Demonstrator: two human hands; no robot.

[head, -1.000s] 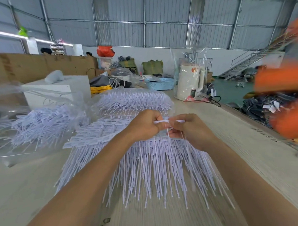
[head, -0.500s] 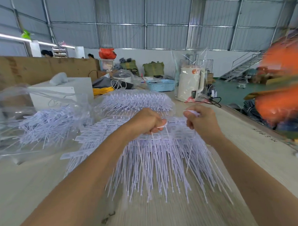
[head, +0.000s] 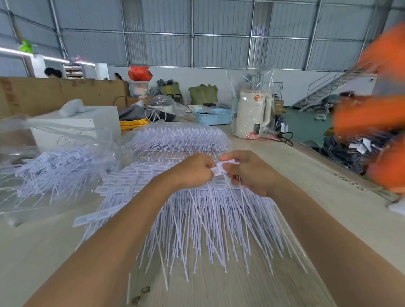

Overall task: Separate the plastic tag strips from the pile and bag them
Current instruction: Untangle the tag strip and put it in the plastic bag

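Broadly, item one: the desk (head: 313,195), a long pale worktop running away from the wearer, its right edge beside a drop to the floor. Item two: the pile (head: 206,222) of plastic tag strips, lying mid-desk, label heads toward the far end and thin tails fanned toward the near edge, so the long axis ran straight out from the body. Item three: a clear bag (head: 48,172) of strips already sorted, by the left edge, well apart from the pile. Item four: the left hand (head: 193,172) and right hand (head: 250,172), meeting over the pile's far end, both equally near. Item five: one tag strip (head: 220,168), its white head pinched between both hands' curled fingers, tail hanging toward the pile. Judgement: separation would likely call for pulling sideways, across the tails.
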